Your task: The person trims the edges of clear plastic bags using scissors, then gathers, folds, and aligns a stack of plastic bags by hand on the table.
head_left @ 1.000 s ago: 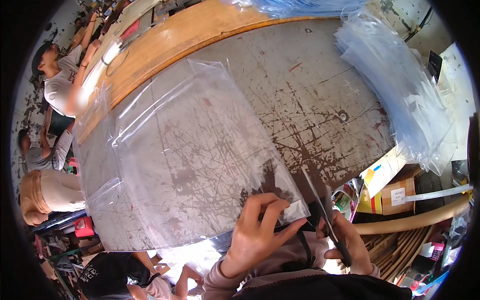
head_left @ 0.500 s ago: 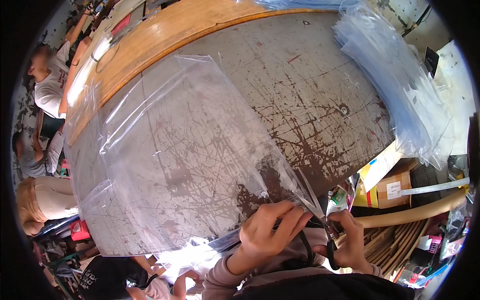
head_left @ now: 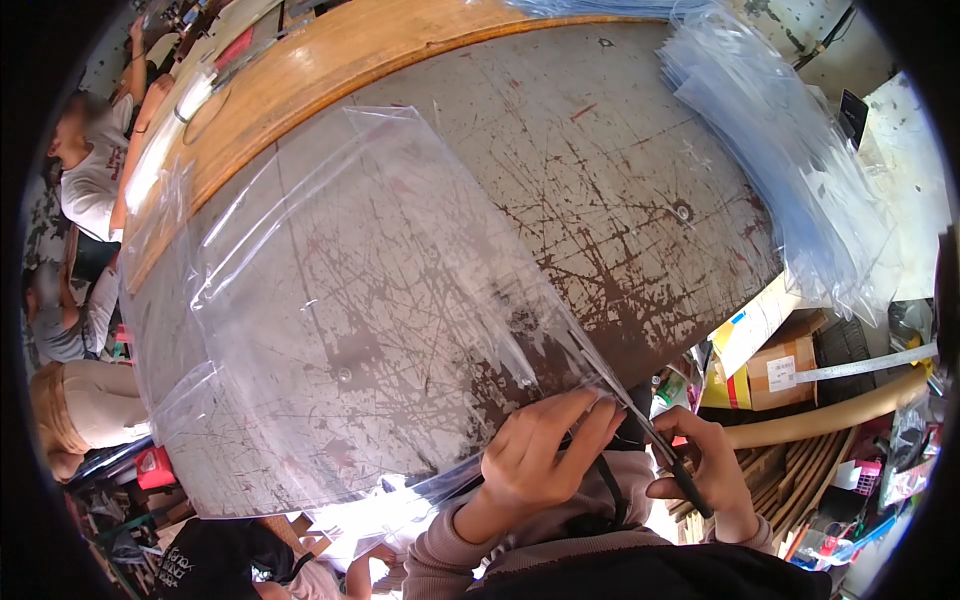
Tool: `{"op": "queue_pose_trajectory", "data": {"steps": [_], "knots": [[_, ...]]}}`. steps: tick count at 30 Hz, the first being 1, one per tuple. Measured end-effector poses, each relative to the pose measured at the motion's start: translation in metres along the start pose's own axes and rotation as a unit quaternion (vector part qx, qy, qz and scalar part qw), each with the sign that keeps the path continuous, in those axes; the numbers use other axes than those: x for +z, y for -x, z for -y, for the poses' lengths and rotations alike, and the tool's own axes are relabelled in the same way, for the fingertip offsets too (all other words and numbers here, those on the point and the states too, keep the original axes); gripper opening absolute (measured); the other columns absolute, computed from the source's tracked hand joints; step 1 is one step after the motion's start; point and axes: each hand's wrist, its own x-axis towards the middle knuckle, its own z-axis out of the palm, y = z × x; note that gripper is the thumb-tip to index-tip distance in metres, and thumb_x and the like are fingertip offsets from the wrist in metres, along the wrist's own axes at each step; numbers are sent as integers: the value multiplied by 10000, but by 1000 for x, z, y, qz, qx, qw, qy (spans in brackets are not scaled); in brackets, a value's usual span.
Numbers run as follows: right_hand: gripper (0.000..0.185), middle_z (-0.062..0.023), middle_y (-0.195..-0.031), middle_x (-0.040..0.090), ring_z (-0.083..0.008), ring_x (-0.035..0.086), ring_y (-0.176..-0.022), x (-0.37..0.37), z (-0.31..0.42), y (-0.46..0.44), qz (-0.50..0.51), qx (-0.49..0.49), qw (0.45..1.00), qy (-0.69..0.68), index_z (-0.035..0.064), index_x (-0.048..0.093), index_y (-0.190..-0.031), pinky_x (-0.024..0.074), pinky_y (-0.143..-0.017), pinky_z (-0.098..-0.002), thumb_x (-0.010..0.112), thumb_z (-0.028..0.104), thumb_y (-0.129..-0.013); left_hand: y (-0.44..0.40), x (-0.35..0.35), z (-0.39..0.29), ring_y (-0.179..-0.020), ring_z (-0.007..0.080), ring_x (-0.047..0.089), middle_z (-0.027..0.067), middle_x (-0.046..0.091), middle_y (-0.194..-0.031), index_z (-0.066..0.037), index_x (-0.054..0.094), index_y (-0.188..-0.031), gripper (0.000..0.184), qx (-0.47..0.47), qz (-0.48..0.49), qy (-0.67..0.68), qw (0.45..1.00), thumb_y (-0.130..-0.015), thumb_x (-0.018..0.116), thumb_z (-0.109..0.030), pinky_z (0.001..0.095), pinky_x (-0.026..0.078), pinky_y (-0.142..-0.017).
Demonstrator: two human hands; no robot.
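Note:
A clear plastic sheet (head_left: 350, 240) lies across the scratched metal tabletop (head_left: 620, 180), its near right edge reaching my hands. My left hand (head_left: 545, 450) pinches that edge at the front of the table, fingers bent and closed. Close beside it on the right, my right hand (head_left: 708, 465) grips scissors (head_left: 650, 425) by their black handles. Their long blades point up and left along the sheet's edge and look nearly together. Whether plastic lies between the blades is hard to make out.
A stack of clear plastic sheets (head_left: 780, 170) hangs over the table's right side. A wooden board (head_left: 400, 45) borders the far edge. Right of me are a cardboard box (head_left: 785, 375) and a tan tube (head_left: 830, 412). Other people (head_left: 95, 170) work at the left and below.
The scissors, spread apart half a second ago, now have their blades nearly together, and their handles have turned in my right hand. My left hand keeps its pinch on the sheet.

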Motion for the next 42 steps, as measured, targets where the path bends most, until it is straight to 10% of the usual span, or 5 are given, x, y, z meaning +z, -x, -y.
{"op": "queue_pose_trajectory", "data": {"steps": [9, 25, 42], "knots": [[617, -12, -862, 537, -83, 500, -795, -1, -8, -3, 123, 74, 960, -240, 11, 518, -1084, 441, -713, -244, 846, 247, -618, -1, -3, 4, -738, 170, 612, 17, 637, -855, -72, 686, -807, 212, 36, 9, 17, 999, -611, 763, -41, 232, 505, -583], [615, -89, -792, 507, -246, 493, -688, 13, 11, -2, -95, -127, 966, 204, 33, 536, -949, 395, -580, -327, 864, 325, -518, 0, -5, 3, -719, 172, 610, -8, 625, -799, -124, 683, -766, 200, 38, -7, 13, 999, -589, 751, -61, 223, 496, -541], [605, -22, -837, 533, -86, 507, -762, 7, -1, 0, 71, 43, 983, -165, 17, 499, -1057, 435, -704, -239, 839, 287, -636, 2, -6, 5, -779, 123, 592, -31, 640, -910, -98, 702, -822, 145, 113, 8, -39, 993, -684, 686, -58, 228, 530, -624]]}}
